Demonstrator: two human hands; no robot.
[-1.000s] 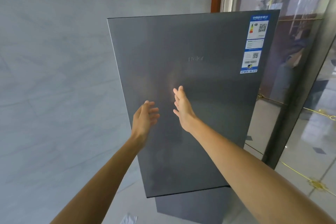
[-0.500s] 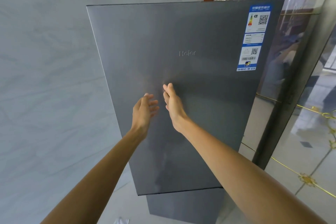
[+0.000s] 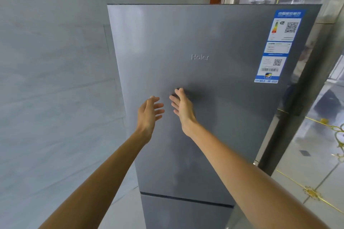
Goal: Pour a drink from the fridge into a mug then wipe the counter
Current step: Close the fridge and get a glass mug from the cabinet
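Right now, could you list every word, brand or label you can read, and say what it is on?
"Haier": raised lettering on the upper fridge door.
Energy label, at the door's top right corner: its blue header, printed lines, QR codes and barcodes are too small and blurred to read.
Nothing else carries text.

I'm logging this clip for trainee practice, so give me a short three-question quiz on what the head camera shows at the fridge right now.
1. True or false: the upper door of the grey Haier fridge is already open.
2. Multiple choice: the blue energy label sits at the door's A) upper right corner, B) lower left corner, C) centre.
3. Short answer: what are the left hand and right hand holding?

Key
1. False: the door is shut, and so is the lower one beneath the seam.
2. A.
3. Nothing: both hands are open and empty, fingers spread, raised in front of the door's middle.
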